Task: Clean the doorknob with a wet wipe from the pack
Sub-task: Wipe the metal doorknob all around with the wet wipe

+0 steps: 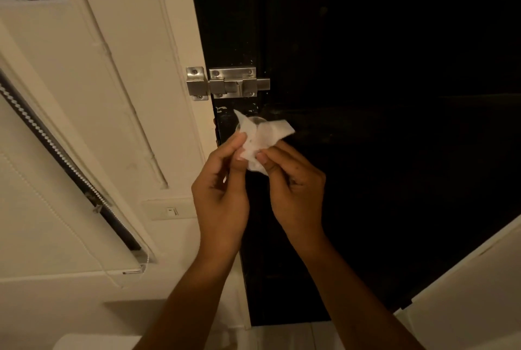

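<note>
A white wet wipe (260,139) is held crumpled between both hands in front of the black door (366,96). My left hand (222,191) pinches its left side with thumb and fingers. My right hand (293,186) pinches its right lower part. Just behind the wipe, the round doorknob (256,121) shows only as a small glinting arc; the rest is hidden by the wipe. The wipe pack is not in view.
A steel slide bolt (228,83) sits on the door and frame just above the knob. The cream door frame and wall (141,96) lie to the left, with a light switch (171,211) and a window blind (56,158). A white surface (465,293) is at lower right.
</note>
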